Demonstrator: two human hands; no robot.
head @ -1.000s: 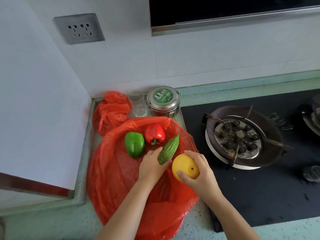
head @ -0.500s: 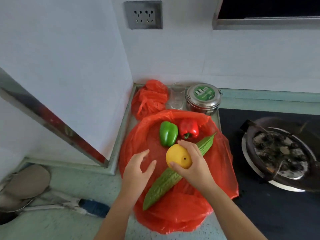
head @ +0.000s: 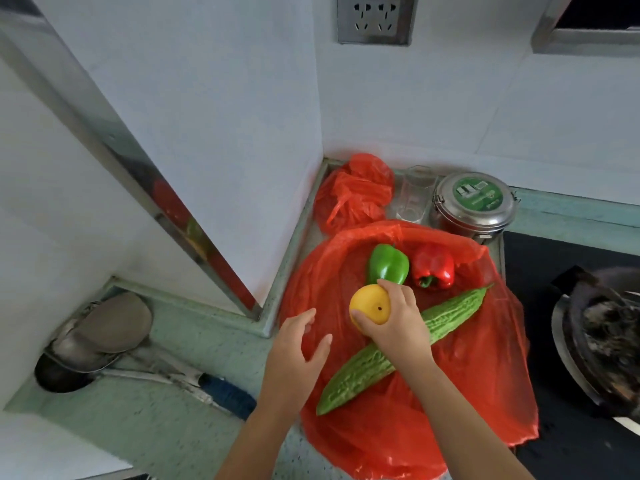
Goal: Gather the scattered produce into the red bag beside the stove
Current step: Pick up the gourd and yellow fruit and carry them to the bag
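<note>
A wide red plastic bag (head: pixel 478 368) lies spread on the counter left of the stove. On it rest a green bell pepper (head: pixel 388 264), a red bell pepper (head: pixel 433 267) and a long bitter gourd (head: pixel 446 323) lying diagonally. My right hand (head: pixel 398 323) grips a yellow round fruit (head: pixel 370 307) just in front of the green pepper, above the bag. Over the bag's left edge hovers my left hand (head: pixel 298 355), fingers apart and holding nothing.
A crumpled red bag (head: pixel 353 192), a clear glass (head: pixel 414 195) and a steel lidded tin (head: pixel 476 206) stand at the back by the wall. The gas burner (head: pixel 602 341) is at the right. A ladle with a blue handle (head: pixel 221 393) lies at the left.
My left hand has let go of the bitter gourd, which now lies on the bag. My right hand has carried the yellow fruit towards the green pepper. The view has swung left.
</note>
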